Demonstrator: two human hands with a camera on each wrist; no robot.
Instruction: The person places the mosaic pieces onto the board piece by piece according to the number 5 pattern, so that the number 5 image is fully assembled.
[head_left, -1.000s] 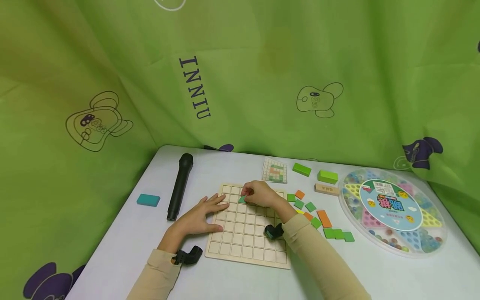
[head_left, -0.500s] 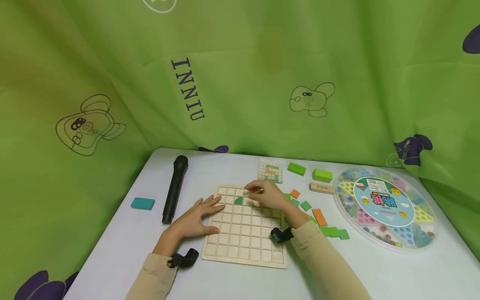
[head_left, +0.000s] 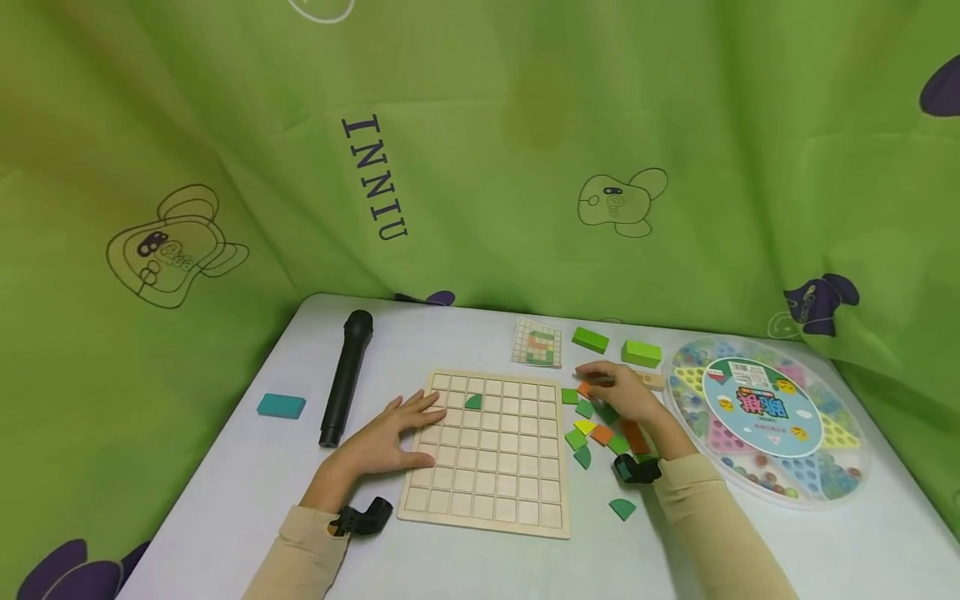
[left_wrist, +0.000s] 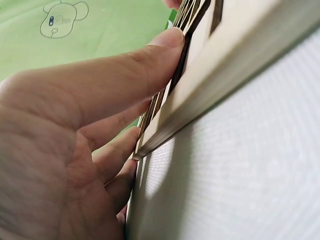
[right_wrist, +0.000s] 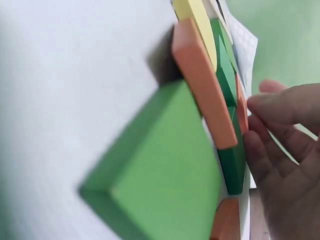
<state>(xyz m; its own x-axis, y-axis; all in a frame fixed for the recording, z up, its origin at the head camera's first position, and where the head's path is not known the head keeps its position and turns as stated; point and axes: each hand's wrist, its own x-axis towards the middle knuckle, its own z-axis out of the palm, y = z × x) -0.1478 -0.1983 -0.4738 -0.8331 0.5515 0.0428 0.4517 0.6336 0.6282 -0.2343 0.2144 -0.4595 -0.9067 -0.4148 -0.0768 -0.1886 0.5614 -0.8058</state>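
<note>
My left hand (head_left: 384, 437) rests on the left edge of a wooden grid board (head_left: 495, 462), fingers spread. In the left wrist view the thumb (left_wrist: 162, 42) lies on the board's rim and other fingers touch its side. A dark green quarter-round tile (head_left: 474, 402) sits in an upper cell of the board. Right of the board, my right hand (head_left: 628, 396) is over a cluster of loose tiles. Its fingertips are at a small orange tile (right_wrist: 241, 107), and a firm grip on it cannot be made out. Green square tiles (head_left: 576, 439) and a yellow tile (head_left: 584, 427) lie nearby.
A pattern card (head_left: 537, 342) lies behind the board, with light green blocks (head_left: 641, 353) to its right. A round marble game box (head_left: 772, 417) fills the right side. On the left are a black microphone (head_left: 347, 379) and a teal block (head_left: 281, 406).
The right hand has let go of the green quarter-round tile in the board and moved right to the loose tiles. The left hand has stayed on the board's edge.
</note>
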